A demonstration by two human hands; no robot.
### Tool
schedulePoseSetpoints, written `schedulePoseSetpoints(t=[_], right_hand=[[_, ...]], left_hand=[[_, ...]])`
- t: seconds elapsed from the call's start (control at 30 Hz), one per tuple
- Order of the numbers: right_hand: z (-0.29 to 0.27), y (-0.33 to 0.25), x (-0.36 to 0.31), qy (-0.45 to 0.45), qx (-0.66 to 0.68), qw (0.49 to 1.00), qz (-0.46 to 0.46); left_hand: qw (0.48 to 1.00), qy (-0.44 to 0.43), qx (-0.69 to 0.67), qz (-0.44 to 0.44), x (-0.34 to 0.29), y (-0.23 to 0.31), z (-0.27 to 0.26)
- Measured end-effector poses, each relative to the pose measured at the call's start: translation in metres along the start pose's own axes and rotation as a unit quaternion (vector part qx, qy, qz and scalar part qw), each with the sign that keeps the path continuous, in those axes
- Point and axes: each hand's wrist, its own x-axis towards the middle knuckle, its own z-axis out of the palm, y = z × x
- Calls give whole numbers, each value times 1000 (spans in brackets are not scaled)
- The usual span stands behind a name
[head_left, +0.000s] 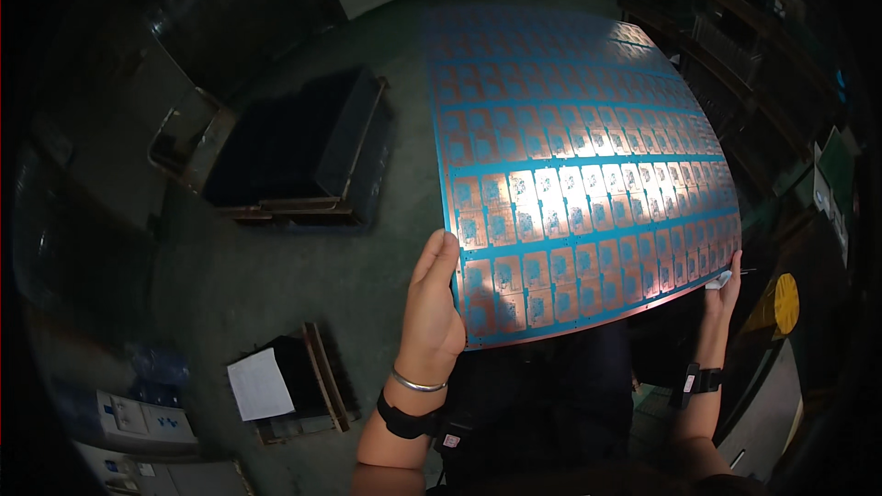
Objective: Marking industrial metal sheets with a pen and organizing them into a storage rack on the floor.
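A large, thin printed circuit board panel [570,161], blue with rows of copper-coloured patterns, is held up in front of me. My left hand [432,298] grips its near left edge, thumb along the side and the other fingers hidden behind. At the near right corner my right hand [723,289] holds the edge, with a small white piece [719,281] by its fingers. Bright light reflects across the middle rows of the panel. A silver bangle [418,382] and a black strap [404,418] are on my left wrist; another black strap [703,378] is on the right.
A dark stack [289,142] sits on a wooden pallet at the left. Nearer lies a smaller stack with a white sheet [260,384]. Dark racks [726,46] line the far right, and a yellow round object [785,304] stands right of my right hand.
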Motion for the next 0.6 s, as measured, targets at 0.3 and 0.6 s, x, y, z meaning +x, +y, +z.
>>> schedulePoseSetpoints(t=[0.3,0.6], right_hand=[[26,4,-12,35,-20,999,-13],[58,8,-24,59,-67,995,-35]], left_hand=[[1000,-1,-21,4,-5,1,0],[982,79,125,120,5,-1,-12]])
